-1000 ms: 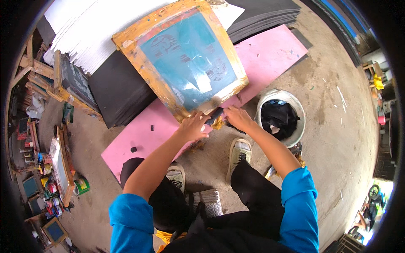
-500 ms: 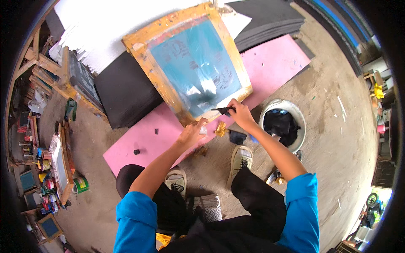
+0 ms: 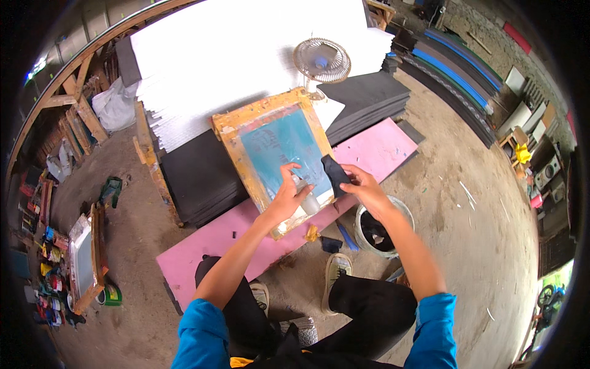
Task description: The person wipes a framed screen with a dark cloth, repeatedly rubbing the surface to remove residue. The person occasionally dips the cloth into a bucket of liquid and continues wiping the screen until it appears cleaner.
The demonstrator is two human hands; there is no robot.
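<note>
bottle of translucent plastic (image 3: 311, 203): held in left hand (image 3: 286, 200), base toward five o'clock
black cloth-like piece (image 3: 334, 176): pinched by right hand (image 3: 365, 187), at bottle's two o'clock

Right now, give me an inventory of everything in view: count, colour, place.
screen: 1, teal, orange-yellow wood frame, centre
bottle: 1, whitish, in left hand
limp piece: 1, black, in right hand
fan: 1, pale, behind screen
white sheets: many, white, far side
black sheets: many, black, both sides of screen
pink board: 1, pink, partly under screen
bucket: 1, white, dark contents, right
crumpled scrap: 1, yellow, board's near edge
flat scrap: 1, dark, floor, beyond right shoe
can: 1, green, floor left
blue-edged sheets: several, upper right
clutter: too small to count, mixed, far left
shoes: 2, pale, floor
sleeves: 2, blue, lower edge
hands: 2, bare, left over screen, right beside it
</note>
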